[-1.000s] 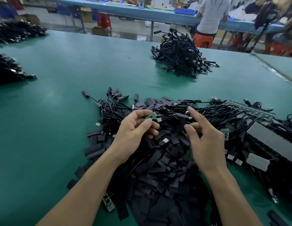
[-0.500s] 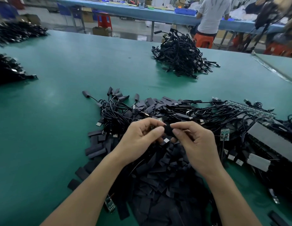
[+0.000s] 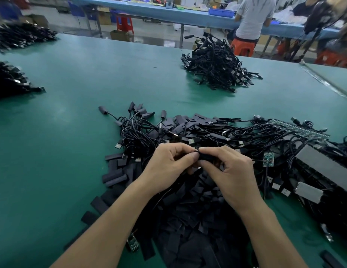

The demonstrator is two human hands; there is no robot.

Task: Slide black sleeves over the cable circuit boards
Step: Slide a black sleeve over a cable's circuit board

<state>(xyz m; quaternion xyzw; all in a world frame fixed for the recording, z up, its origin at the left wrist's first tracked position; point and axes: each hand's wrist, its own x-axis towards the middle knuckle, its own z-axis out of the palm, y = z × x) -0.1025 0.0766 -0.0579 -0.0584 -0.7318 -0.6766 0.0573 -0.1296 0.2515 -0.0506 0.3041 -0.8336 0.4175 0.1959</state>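
Head view: the left hand (image 3: 168,167) and right hand (image 3: 232,175) meet fingertip to fingertip above a heap of loose sleeves (image 3: 188,209). Between them is one black sleeve (image 3: 206,157), lying roughly level. The right hand pinches it between thumb and forefinger, with the other fingers curled under. The left hand's thumb and forefinger are closed at the sleeve's left end, where a small dark piece shows. Whether that piece is cable or the sleeve's mouth cannot be told, nor whether a board is inside.

Directly beneath the grip and toward the wearer, the loose sleeves spread flat across the green table (image 3: 72,132). Just beyond the grip and to its left lies a tangle of cables (image 3: 145,136) with metal plugs showing. To the right of the grip, near the right hand's knuckles, a small green circuit board (image 3: 268,159) hangs on its cable. Further right lie grey panels (image 3: 319,163) and a long board strip (image 3: 300,128). Below the left forearm another small board (image 3: 132,243) lies at the heap's edge.

Well beyond the grip sits a separate cable pile (image 3: 215,68), and far to its left more dark piles (image 3: 12,82). Behind the table a person in a white shirt (image 3: 254,16) faces a blue bench.
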